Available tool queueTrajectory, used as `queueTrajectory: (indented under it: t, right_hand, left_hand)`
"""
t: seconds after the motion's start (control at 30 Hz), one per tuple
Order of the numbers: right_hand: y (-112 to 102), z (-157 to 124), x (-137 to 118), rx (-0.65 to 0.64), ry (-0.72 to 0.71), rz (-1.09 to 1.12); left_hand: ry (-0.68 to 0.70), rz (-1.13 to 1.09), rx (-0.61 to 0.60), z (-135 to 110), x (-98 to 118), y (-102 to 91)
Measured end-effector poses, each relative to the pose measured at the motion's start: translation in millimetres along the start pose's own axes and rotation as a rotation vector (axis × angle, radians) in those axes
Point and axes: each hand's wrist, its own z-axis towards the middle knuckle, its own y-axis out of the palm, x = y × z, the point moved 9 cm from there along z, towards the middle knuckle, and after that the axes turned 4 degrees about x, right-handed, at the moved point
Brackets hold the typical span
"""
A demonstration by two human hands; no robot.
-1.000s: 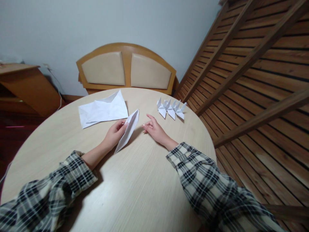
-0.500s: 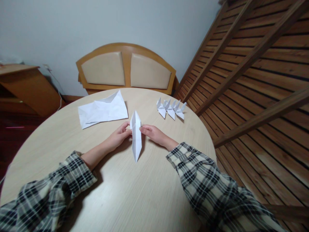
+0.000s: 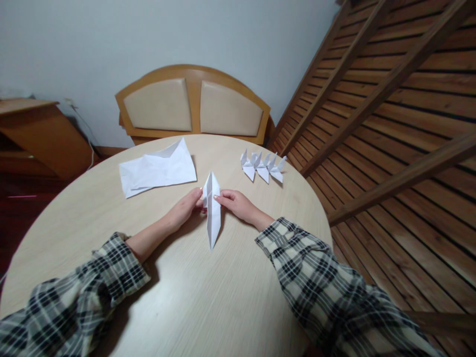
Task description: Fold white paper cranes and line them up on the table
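A long, narrow folded white paper (image 3: 212, 213), pointed at both ends, lies lengthwise on the round pale wooden table (image 3: 193, 297). My left hand (image 3: 184, 210) pinches its left edge near the upper half. My right hand (image 3: 234, 203) pinches the right edge opposite, fingertips pressed on the paper's middle crease. Both arms wear plaid sleeves.
A pile of creased white paper sheets (image 3: 158, 171) lies at the table's far left. Several finished folded paper cranes (image 3: 263, 167) stand in a row at the far right. A wooden chair with padded back (image 3: 191, 106) is behind the table. Slatted wooden boards (image 3: 390, 124) lean on the right.
The folded paper, held tilted by my left hand alone a second ago, now lies straight between both hands. My right hand moved in from the table and took hold of its right edge.
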Motion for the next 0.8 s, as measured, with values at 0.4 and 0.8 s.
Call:
queueTrajectory:
  t: [0.4,0.8]
  right_hand:
    - [-0.4,-0.8,-0.4,-0.009,0.008,-0.027]
    - [-1.7,-0.4,2.6,-0.025,0.012,-0.055]
  left_hand:
    - [0.004,0.092,0.015,-0.8,-3.8,-3.1]
    - [-0.034,0.023,-0.047,-3.5,-7.4,1.0]
